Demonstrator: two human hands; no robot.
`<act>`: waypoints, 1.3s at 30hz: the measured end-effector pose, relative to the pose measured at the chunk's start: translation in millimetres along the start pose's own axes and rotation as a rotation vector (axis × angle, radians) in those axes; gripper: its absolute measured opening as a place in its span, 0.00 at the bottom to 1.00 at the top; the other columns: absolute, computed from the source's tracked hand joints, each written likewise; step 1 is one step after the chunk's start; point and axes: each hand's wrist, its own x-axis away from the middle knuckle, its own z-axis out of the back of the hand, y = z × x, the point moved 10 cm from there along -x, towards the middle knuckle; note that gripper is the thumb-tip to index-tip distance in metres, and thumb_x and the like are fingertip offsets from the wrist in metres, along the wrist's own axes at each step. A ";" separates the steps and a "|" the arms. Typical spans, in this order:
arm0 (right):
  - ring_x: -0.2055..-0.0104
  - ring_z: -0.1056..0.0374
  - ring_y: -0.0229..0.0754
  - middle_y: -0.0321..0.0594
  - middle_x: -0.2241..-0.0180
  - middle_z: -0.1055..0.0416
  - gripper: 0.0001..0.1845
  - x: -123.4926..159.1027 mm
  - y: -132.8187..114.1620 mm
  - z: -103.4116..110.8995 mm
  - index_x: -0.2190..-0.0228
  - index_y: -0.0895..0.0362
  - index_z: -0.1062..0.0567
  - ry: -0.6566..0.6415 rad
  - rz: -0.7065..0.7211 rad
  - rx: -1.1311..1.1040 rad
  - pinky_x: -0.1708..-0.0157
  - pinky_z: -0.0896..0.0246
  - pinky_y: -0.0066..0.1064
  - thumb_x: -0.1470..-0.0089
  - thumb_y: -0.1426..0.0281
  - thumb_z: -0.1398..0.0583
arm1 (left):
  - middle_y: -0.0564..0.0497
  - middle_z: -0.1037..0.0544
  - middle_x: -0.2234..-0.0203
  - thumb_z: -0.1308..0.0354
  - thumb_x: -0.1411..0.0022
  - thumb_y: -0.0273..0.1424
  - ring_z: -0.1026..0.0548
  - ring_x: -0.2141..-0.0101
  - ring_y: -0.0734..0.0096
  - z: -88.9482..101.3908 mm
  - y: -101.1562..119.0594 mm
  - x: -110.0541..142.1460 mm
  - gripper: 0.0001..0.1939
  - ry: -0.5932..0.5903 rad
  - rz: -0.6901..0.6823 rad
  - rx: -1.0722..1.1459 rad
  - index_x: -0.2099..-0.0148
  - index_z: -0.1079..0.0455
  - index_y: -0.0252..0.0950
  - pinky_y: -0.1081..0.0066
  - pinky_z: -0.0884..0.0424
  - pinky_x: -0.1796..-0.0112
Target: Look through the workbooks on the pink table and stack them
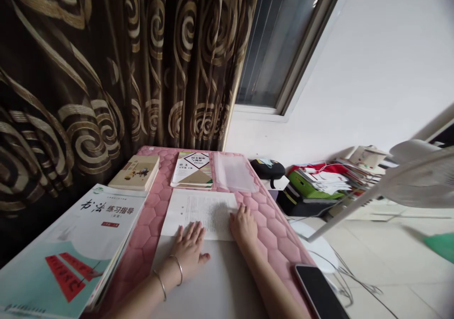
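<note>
A white printed page with dense small text lies on the pink table. Across its lower part and toward me spreads a greyish, plain sheet, perhaps a translucent cover; I cannot tell. My left hand rests flat with fingers spread, over the line where page and sheet meet; two thin bangles circle that wrist. At the page's right edge lies my right hand, palm down, fingers slightly bent and touching the paper. Neither hand shows anything gripped. Beyond the page are a textbook and a clear plastic cover.
Books are stacked at left, a calligraphy workbook and a tan book. A phone lies at the table's right edge. Right of the pink tabletop stand a white fan, cables and piled papers. A curtain hangs behind.
</note>
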 end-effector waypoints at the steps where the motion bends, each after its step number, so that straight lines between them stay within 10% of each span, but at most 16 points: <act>1: 0.41 0.40 0.56 0.65 0.42 0.39 0.28 7.3 -11.0 2.8 0.40 0.68 0.38 0.005 0.029 -0.008 0.47 0.41 0.45 0.35 0.64 0.53 | 0.44 0.58 0.32 0.57 0.34 0.44 0.58 0.33 0.52 0.2 0.1 -0.5 0.35 0.002 -0.002 0.007 0.30 0.56 0.34 0.41 0.60 0.37; 7: 0.31 0.57 0.48 0.45 0.33 0.53 0.31 81.8 -96.5 -22.8 0.35 0.57 0.45 -0.260 0.525 -0.197 0.35 0.58 0.43 0.34 0.57 0.58 | 0.45 0.53 0.32 0.56 0.35 0.36 0.56 0.33 0.54 -6.1 -0.3 -2.9 0.32 0.047 -0.060 -0.018 0.30 0.54 0.39 0.42 0.58 0.37; 17: 0.30 0.66 0.50 0.50 0.33 0.61 0.38 72.2 -0.3 -36.4 0.35 0.65 0.50 -0.314 0.261 -0.048 0.33 0.67 0.47 0.35 0.52 0.59 | 0.38 0.51 0.34 0.60 0.33 0.44 0.49 0.34 0.57 1.9 -81.9 31.9 0.36 0.129 0.247 -0.130 0.32 0.48 0.24 0.59 0.47 0.38; 24: 0.30 0.67 0.50 0.48 0.33 0.63 0.38 74.3 -3.6 -39.4 0.35 0.64 0.51 -0.323 0.257 -0.025 0.33 0.71 0.50 0.35 0.51 0.60 | 0.27 0.35 0.41 0.59 0.33 0.45 0.40 0.39 0.41 34.8 -66.4 24.8 0.35 0.195 0.541 -0.320 0.40 0.36 0.20 0.39 0.64 0.38; 31: 0.30 0.65 0.51 0.48 0.33 0.61 0.38 74.4 -2.4 -38.6 0.35 0.64 0.50 -0.310 0.252 -0.006 0.33 0.69 0.51 0.36 0.51 0.59 | 0.42 0.47 0.33 0.59 0.33 0.43 0.51 0.34 0.56 28.2 0.0 -61.7 0.33 0.204 0.058 -0.055 0.32 0.49 0.32 0.47 0.59 0.36; 39: 0.31 0.62 0.56 0.53 0.34 0.55 0.33 51.5 -35.0 -23.0 0.36 0.67 0.44 -0.360 0.254 -0.055 0.34 0.69 0.52 0.36 0.61 0.55 | 0.46 0.58 0.31 0.62 0.34 0.45 0.59 0.32 0.56 -4.6 -20.3 -80.4 0.35 0.194 0.055 -0.012 0.29 0.57 0.35 0.48 0.61 0.36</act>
